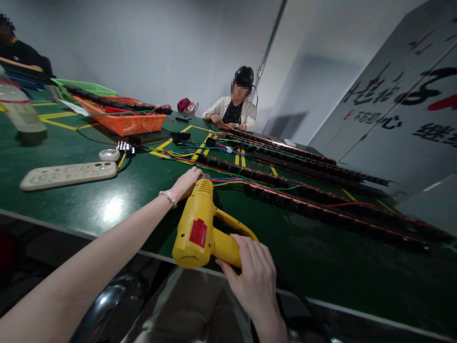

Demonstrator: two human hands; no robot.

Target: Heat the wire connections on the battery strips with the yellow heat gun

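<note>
My right hand (pixel 255 271) is wrapped round the handle of a yellow heat gun (pixel 194 224), which has a red label on its side. The gun's metal nozzle points away from me, toward my left hand (pixel 188 183) and a bundle of coloured wires (pixel 228 181). Closed at the end of those wires, my left hand has its fingertips partly hidden behind the nozzle. From there the wires run right to a long dark strip with copper-coloured edges (pixel 285 200), lying on the green table (pixel 143 209).
More long strips (pixel 303 166) with wires lie further back. At left are a phone (pixel 67 175), an orange basket (pixel 137 125), a green basket (pixel 96 89) and a bottle (pixel 21 109). A person (pixel 235 107) sits across the table; another (pixel 21 55) is at far left.
</note>
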